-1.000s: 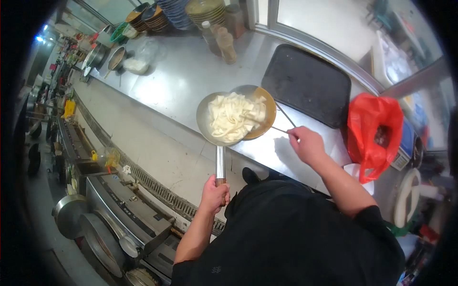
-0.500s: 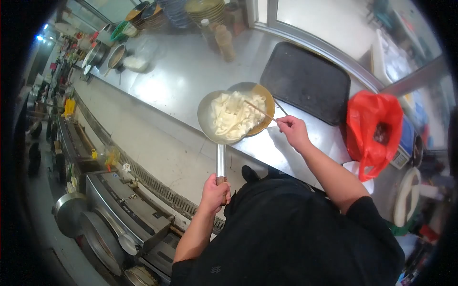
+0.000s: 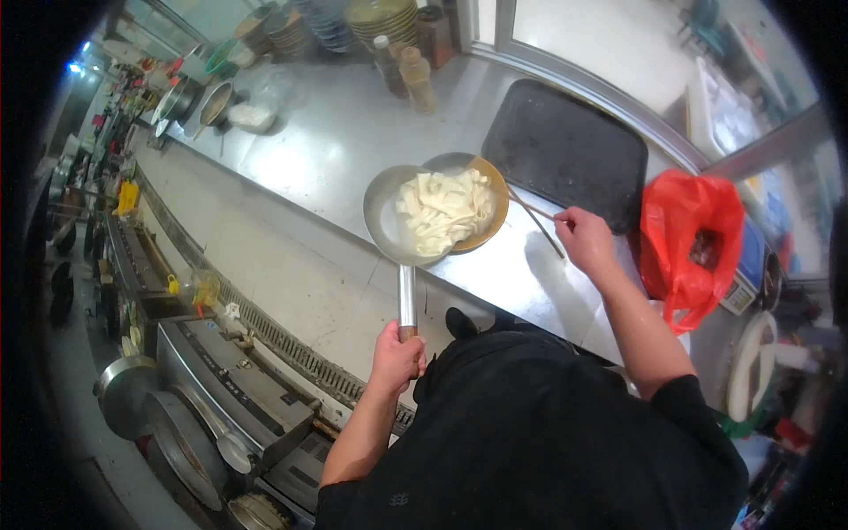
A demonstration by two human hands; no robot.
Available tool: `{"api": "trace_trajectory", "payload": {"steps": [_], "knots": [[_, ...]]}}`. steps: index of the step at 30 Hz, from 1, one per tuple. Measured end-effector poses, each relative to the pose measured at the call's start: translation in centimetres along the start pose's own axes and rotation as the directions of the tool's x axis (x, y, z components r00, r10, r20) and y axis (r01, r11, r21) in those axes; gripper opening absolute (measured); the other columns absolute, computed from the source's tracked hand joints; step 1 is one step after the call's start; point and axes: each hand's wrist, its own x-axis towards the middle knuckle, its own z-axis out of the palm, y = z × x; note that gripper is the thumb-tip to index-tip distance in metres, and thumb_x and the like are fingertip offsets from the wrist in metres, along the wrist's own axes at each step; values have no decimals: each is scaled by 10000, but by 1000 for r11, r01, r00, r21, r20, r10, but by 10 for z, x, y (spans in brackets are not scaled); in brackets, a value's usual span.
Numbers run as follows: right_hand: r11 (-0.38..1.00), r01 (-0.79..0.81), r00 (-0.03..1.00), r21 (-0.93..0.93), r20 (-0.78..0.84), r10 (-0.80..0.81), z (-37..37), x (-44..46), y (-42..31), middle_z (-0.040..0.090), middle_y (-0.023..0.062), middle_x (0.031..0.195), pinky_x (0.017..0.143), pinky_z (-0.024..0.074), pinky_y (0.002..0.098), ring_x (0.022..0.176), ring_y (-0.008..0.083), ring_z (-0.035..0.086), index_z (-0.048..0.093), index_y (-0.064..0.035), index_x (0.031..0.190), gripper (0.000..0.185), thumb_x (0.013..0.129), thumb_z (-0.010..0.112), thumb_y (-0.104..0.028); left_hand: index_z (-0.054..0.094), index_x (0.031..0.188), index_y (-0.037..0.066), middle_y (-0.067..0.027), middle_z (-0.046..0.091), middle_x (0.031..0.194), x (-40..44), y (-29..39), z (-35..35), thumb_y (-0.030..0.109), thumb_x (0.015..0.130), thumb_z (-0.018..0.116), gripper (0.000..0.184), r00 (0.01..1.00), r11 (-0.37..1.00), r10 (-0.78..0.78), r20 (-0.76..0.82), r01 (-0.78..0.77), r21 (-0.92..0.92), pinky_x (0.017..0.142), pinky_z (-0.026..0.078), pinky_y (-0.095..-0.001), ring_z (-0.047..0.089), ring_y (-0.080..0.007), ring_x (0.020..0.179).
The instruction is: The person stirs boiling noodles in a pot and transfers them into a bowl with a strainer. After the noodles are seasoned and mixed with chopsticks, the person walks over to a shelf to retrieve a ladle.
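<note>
My left hand [image 3: 397,358] is wrapped round the handle of a metal pan [image 3: 382,216], which is tilted over a brown-rimmed bowl [image 3: 499,208]. Wide, pale flat noodles [image 3: 446,212] lie across the pan and the bowl, hiding much of both. To the right of the bowl, my right hand [image 3: 585,237] pinches the end of a thin chopstick [image 3: 534,208]. A second chopstick [image 3: 546,237] slants from the bowl's edge below it; whether my fingers touch that one I cannot tell.
A black tray [image 3: 565,150] lies on the steel counter [image 3: 327,150] behind the bowl. A red plastic bag [image 3: 689,238] stands at the right, beside a blue scale [image 3: 749,269]. Bottles [image 3: 415,79] and stacked bowls [image 3: 380,22] are at the back. Cooking equipment [image 3: 238,380] stands at lower left.
My right hand has drawn back to the right, pulling the chopstick out of the noodles. The noodles have shifted right, towards the bowl. My left hand has hardly moved.
</note>
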Motion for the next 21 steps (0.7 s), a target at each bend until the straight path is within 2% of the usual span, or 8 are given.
{"api": "trace_trajectory", "payload": {"steps": [2, 3, 7, 11, 13, 16, 20, 21], "knots": [[985, 160, 982, -58, 110, -153, -4, -3, -12, 679, 133, 836, 703, 507, 419, 771, 322, 643, 687, -103, 926, 197, 820, 570, -221, 404, 958, 39, -57, 463, 667, 2, -1, 0, -41, 770, 539, 245, 1000, 1000, -5, 0, 5, 6, 334, 393, -293, 469, -143, 399], [980, 176, 976, -90, 148, -161, 6, 1, -14, 676, 134, 826, 698, 502, 420, 774, 323, 640, 687, -104, 919, 196, 818, 567, -220, 403, 958, 37, -58, 463, 667, 3, -1, -1, -42, 770, 535, 243, 1000, 1000, -2, -4, 2, 10, 332, 390, -293, 468, -143, 398], [991, 118, 984, 69, 124, -126, 32, 12, -26, 675, 124, 829, 686, 498, 417, 773, 316, 638, 684, -114, 915, 184, 822, 560, -214, 384, 913, 31, -48, 471, 625, 1, 5, 2, -40, 791, 535, 207, 1000, 1000, 15, -6, -15, 16, 347, 410, -272, 477, -127, 407], [992, 117, 993, 43, 23, -118, 21, 4, -30, 668, 115, 847, 681, 499, 425, 763, 314, 637, 677, -112, 936, 191, 832, 551, -210, 384, 903, 34, -49, 473, 624, 2, 8, 3, -40, 791, 537, 203, 1000, 1000, 12, -12, -12, -2, 348, 412, -271, 474, -124, 406], [943, 326, 945, -68, 32, -324, 17, -3, -28, 655, 119, 855, 675, 502, 430, 750, 316, 634, 670, -99, 929, 188, 848, 540, -207, 387, 899, 34, -47, 472, 623, 3, 8, 4, -38, 793, 540, 200, 1000, 1000, 15, -19, -15, 10, 351, 414, -271, 473, -121, 405], [910, 388, 920, -147, 121, -373, 25, -11, -33, 642, 131, 848, 676, 507, 434, 749, 321, 632, 662, -88, 913, 179, 859, 532, -199, 387, 900, 34, -44, 471, 620, 0, 11, 5, -34, 794, 547, 204, 999, 1000, -1, -32, 1, 11, 349, 411, -271, 476, -121, 407], [944, 257, 964, -207, -6, -264, 26, -2, -25, 636, 151, 836, 676, 507, 446, 749, 334, 630, 648, -74, 919, 183, 871, 508, -182, 387, 901, 33, -44, 471, 617, 3, 10, 2, -30, 796, 554, 207, 999, 1000, 23, -25, -23, 18, 344, 407, -271, 476, -121, 405], [936, 225, 974, -270, 27, -226, 24, 2, -18, 642, 156, 851, 677, 506, 448, 757, 337, 632, 647, -70, 910, 186, 875, 501, -181, 388, 905, 32, -45, 471, 617, 2, 11, 1, -29, 796, 556, 209, 999, 999, 22, -35, -21, 28, 342, 406, -271, 475, -123, 403]]}}
